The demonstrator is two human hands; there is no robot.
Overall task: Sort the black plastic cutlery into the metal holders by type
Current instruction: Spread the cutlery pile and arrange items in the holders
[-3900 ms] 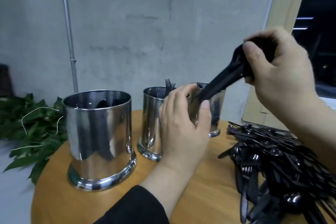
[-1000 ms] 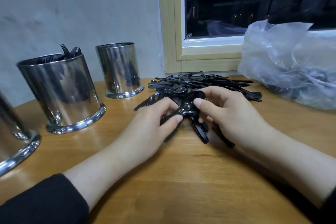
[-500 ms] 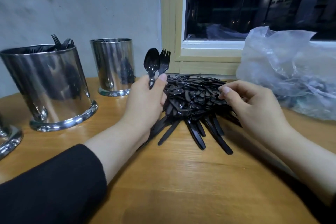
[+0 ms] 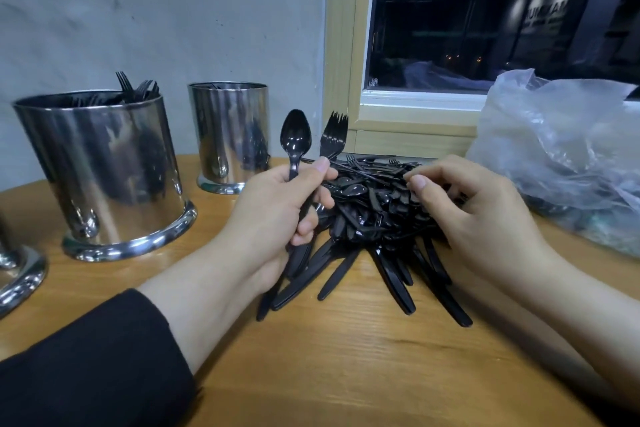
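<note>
A pile of black plastic cutlery point(image 4: 374, 218) lies on the round wooden table point(image 4: 346, 374) in front of me. My left hand point(image 4: 277, 218) grips a black spoon point(image 4: 295, 139) and a black fork point(image 4: 333, 133) upright, along with more handles below the fist. My right hand point(image 4: 474, 218) rests on the pile's right side, its fingers curled into the cutlery; whether it holds a piece is hidden. A large metal holder point(image 4: 104, 170) with forks stands at the left. A smaller metal holder point(image 4: 230, 132) stands behind it. A third holder's base point(image 4: 17, 277) shows at the far left edge.
A crumpled clear plastic bag point(image 4: 561, 156) lies at the right on the table. A wood-framed window point(image 4: 349, 45) and a grey wall rise just behind. The table's curved edge runs near the holders at the left.
The view has shifted slightly. My left hand still holds the spoon and fork upright, now spread a little apart. My right hand has moved further onto the pile.
</note>
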